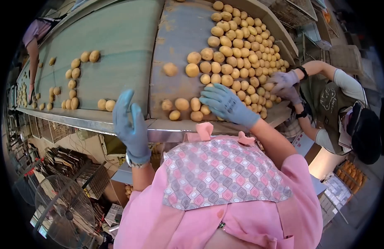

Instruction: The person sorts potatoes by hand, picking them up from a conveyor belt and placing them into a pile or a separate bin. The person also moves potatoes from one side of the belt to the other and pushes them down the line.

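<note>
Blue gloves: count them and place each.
2: one on the left hand, near the metal edge; one on the right hand, over the yellow fruit. Co-worker's gloves look lavender.

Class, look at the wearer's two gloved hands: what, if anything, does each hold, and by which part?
The left hand is open and holds nothing. The right hand is palm-down over the yellow fruit; whether it grips one cannot be told.

Produce (pixel 205 110) under right fingers (pixel 212 94) (obscured)
</note>
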{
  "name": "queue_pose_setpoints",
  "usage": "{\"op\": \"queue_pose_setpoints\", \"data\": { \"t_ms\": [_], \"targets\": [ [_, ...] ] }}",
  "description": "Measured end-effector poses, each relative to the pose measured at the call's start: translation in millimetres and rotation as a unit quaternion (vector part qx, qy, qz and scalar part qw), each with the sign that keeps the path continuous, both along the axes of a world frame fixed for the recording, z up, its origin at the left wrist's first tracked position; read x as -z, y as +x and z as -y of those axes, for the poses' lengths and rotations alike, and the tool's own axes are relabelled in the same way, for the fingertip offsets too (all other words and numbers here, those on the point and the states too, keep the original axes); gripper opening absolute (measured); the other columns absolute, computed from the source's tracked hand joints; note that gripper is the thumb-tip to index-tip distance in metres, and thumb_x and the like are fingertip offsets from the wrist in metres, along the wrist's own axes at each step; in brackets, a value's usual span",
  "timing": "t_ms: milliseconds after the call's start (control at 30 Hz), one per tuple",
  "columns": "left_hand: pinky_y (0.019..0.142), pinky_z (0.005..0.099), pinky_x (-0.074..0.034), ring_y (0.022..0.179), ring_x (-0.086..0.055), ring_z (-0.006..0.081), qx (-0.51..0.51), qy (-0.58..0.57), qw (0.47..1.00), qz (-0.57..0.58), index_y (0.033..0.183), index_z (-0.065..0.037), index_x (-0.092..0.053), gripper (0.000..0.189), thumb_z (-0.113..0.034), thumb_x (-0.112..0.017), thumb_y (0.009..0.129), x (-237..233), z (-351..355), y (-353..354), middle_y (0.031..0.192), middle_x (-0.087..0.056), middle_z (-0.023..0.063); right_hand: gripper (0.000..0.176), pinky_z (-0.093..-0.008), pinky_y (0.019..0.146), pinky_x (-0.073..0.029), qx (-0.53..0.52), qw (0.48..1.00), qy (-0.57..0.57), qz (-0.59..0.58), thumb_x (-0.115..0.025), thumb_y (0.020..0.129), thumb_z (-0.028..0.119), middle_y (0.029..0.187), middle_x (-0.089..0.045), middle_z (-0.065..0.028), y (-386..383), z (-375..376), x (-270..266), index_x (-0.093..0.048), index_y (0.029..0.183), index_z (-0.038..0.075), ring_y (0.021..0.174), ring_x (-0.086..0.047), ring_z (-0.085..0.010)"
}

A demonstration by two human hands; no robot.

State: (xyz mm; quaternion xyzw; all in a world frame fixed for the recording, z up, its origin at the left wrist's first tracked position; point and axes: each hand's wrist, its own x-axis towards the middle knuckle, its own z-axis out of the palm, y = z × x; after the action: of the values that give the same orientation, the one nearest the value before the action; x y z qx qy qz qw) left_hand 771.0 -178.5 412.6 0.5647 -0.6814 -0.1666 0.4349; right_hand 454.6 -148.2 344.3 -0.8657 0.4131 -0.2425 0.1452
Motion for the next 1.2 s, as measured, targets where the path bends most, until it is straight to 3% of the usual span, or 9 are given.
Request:
{"op": "queue_pose_setpoints", "data": {
  "t_ms": [167, 233, 367, 533, 567, 667, 733, 833, 1200],
  "targets": [
    [0.102, 0.0381, -0.053, 0.119, -0.067, 0.0277, -0.021, -0.002, 0.999, 0.044, 0.131, 0.003, -0.069, 0.032, 0.000, -0.061, 0.101, 20.6, -19.3, 20.9, 0.130, -0.072, 0.0149, 0.026, -0.0430, 0.082, -0.058, 0.053, 0.986, 0.116, -0.105, -0.066, 0.091, 0.010, 0.101, -0.072, -0.0100, -43.2, 8.9, 9.7, -0.070, 0.117, 0.009, 0.090, -0.071, -0.0291],
    [0.103, 0.0408, -0.053, 0.120, -0.068, 0.0302, 0.005, -0.030, 0.996, 0.081, 0.128, 0.003, -0.071, 0.031, 0.001, -0.063, 0.098, 17.2, -16.1, 23.1, 0.129, -0.072, 0.0156, 0.024, -0.0429, 0.074, -0.058, 0.171, 0.984, -0.034, -0.048, -0.065, 0.092, 0.008, 0.091, -0.067, -0.0106, -55.2, 49.4, 8.8, -0.070, 0.115, 0.010, 0.082, -0.067, -0.0299],
    [0.103, 0.0425, -0.053, 0.119, -0.069, 0.0321, 0.019, -0.026, 0.996, 0.086, 0.127, 0.002, -0.072, 0.032, 0.001, -0.067, 0.096, 12.2, -8.8, 33.5, 0.127, -0.073, 0.0165, 0.032, -0.0430, 0.075, -0.059, 0.296, 0.934, -0.139, -0.147, -0.061, 0.096, 0.008, 0.116, -0.071, -0.0152, -100.1, 159.1, 44.2, -0.069, 0.126, 0.013, 0.091, -0.071, -0.0322],
    [0.102, 0.0437, -0.054, 0.115, -0.070, 0.0348, 0.012, -0.014, 0.997, 0.080, 0.126, 0.001, -0.072, 0.033, 0.001, -0.069, 0.094, 11.8, -3.6, 45.2, 0.124, -0.074, 0.0180, 0.046, -0.0446, 0.101, -0.055, 0.289, 0.941, 0.012, -0.176, -0.057, 0.100, 0.007, 0.135, -0.070, -0.0090, -42.3, 225.7, 16.1, -0.064, 0.143, 0.022, 0.116, -0.069, -0.0304],
    [0.101, 0.0439, -0.055, 0.115, -0.070, 0.0349, 0.008, -0.014, 0.996, 0.089, 0.126, 0.002, -0.073, 0.032, 0.001, -0.068, 0.094, 11.0, -2.9, 46.2, 0.123, -0.074, 0.0182, 0.033, -0.0471, 0.081, -0.061, 0.282, 0.942, -0.066, -0.167, -0.060, 0.099, 0.011, 0.116, -0.074, -0.0157, -44.1, 241.3, 41.7, -0.070, 0.129, 0.021, 0.102, -0.074, -0.0346],
    [0.100, 0.0444, -0.055, 0.114, -0.071, 0.0351, 0.002, -0.011, 0.995, 0.102, 0.125, 0.002, -0.073, 0.032, 0.002, -0.068, 0.093, 6.4, -1.2, 52.9, 0.123, -0.074, 0.0186, 0.035, -0.0470, 0.082, -0.062, 0.256, 0.942, -0.028, -0.214, -0.062, 0.098, 0.011, 0.122, -0.073, -0.0164, -36.1, 259.3, 39.3, -0.069, 0.131, 0.020, 0.102, -0.075, -0.0343],
    [0.100, 0.0446, -0.055, 0.114, -0.071, 0.0352, 0.007, -0.010, 0.996, 0.088, 0.124, 0.002, -0.073, 0.031, 0.002, -0.068, 0.093, 2.0, 0.7, 56.2, 0.123, -0.074, 0.0187, 0.055, -0.0414, 0.103, -0.056, 0.291, 0.933, 0.156, -0.144, -0.068, 0.096, 0.012, 0.149, -0.062, -0.0053, -37.7, 265.8, 33.9, -0.059, 0.148, 0.026, 0.130, -0.064, -0.0298],
    [0.100, 0.0446, -0.055, 0.114, -0.070, 0.0355, 0.001, -0.003, 0.996, 0.092, 0.124, 0.001, -0.073, 0.031, 0.002, -0.068, 0.093, -3.2, 2.0, 57.5, 0.124, -0.074, 0.0185, 0.063, -0.0414, 0.105, -0.055, 0.234, 0.960, 0.091, -0.122, -0.073, 0.096, 0.021, 0.153, -0.058, -0.0085, -41.2, 241.0, 10.6, -0.052, 0.156, 0.026, 0.134, -0.061, -0.0300],
    [0.099, 0.0430, -0.055, 0.113, -0.071, 0.0345, 0.016, -0.002, 0.996, 0.087, 0.126, -0.001, -0.074, 0.033, 0.000, -0.069, 0.093, -27.2, 6.7, 70.5, 0.124, -0.074, 0.0176, 0.046, -0.0383, 0.102, -0.055, 0.242, 0.948, 0.118, 0.168, -0.075, 0.096, 0.023, 0.132, -0.068, -0.0101, 55.1, 211.4, -30.6, -0.065, 0.139, 0.010, 0.120, -0.065, -0.0274]
  ]
}}
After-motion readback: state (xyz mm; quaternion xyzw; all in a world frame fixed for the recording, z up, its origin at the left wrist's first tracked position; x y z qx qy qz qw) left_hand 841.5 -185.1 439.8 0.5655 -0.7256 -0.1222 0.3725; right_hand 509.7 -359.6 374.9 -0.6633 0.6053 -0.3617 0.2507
